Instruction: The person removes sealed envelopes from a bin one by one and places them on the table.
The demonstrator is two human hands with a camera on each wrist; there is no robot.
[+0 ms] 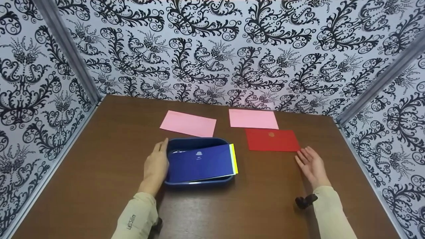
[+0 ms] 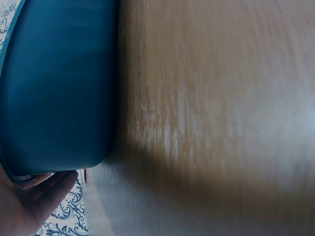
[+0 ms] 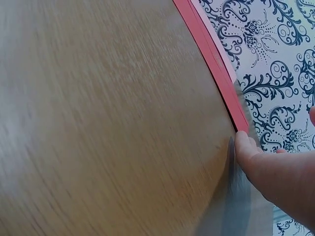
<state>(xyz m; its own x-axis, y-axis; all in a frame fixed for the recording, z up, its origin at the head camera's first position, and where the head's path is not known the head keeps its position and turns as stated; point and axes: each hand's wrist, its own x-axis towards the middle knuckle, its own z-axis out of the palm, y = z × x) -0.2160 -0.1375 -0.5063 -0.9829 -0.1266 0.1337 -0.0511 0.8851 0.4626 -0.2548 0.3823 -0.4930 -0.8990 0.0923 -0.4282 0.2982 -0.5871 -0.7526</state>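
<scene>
A dark blue plastic bin [image 1: 199, 183] stands on the table. My left hand [image 1: 156, 164] rests along its left outer wall, fingers mostly straight; the left wrist view shows the fingers [image 2: 51, 194] at the end of the bin. Across the bin lies a blue envelope [image 1: 201, 164] with a small white hat mark, its right end over the rim. A yellow-edged piece [image 1: 234, 158] shows beneath it. To the right, a red envelope [image 1: 274, 140] with a gold emblem lies flat. My right hand [image 1: 312, 166], fingers loosely extended, is at its near right corner, holding nothing.
Two pink envelopes, one at left [image 1: 189, 123] and one at right [image 1: 253, 118], lie near the back wall. The right one meets the red envelope's far edge. Patterned walls [image 1: 206, 49] enclose the brown table [image 1: 265, 205] at the back and sides.
</scene>
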